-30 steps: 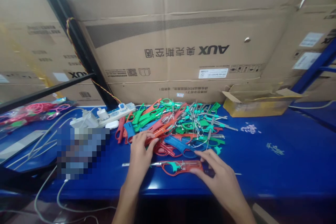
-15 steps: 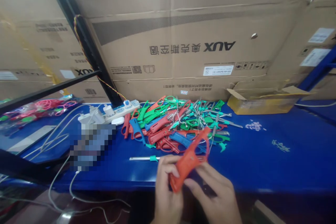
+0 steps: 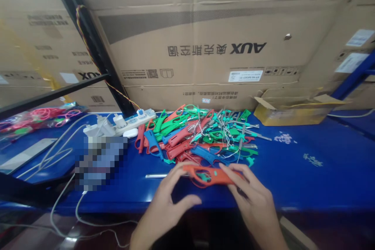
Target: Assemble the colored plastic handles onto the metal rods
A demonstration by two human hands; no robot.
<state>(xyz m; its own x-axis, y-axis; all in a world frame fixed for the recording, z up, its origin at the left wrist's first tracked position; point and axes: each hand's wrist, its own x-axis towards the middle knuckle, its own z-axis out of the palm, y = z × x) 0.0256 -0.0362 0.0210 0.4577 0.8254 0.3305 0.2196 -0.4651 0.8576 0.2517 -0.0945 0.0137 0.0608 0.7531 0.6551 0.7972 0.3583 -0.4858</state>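
Note:
A red-orange lighter casing (image 3: pixel 221 176) with a finger loop lies level just above the front of the blue table. My right hand (image 3: pixel 252 195) grips its right end, thumb and fingers around it. At the casing's left end is my left hand (image 3: pixel 170 197), fingertips touching or just behind it and thumb spread well apart. A small green piece shows through the loop; whether it is inside or behind is unclear. A metal lighter tube (image 3: pixel 156 176) lies on the table behind my left hand, partly covered.
Behind my hands lies a heap of red, blue and green lighter casings (image 3: pixel 178 136) with metal tubes and wires. An open carton (image 3: pixel 293 115) stands at the back right. On the left are a power strip (image 3: pixel 136 119), cables, a blurred-out device (image 3: pixel 101 164) and a black frame (image 3: pixel 96 47).
The red casing has turned from steeply tilted to level, loop now to the left. My left hand has let go of its lower end and moved left, thumb opening.

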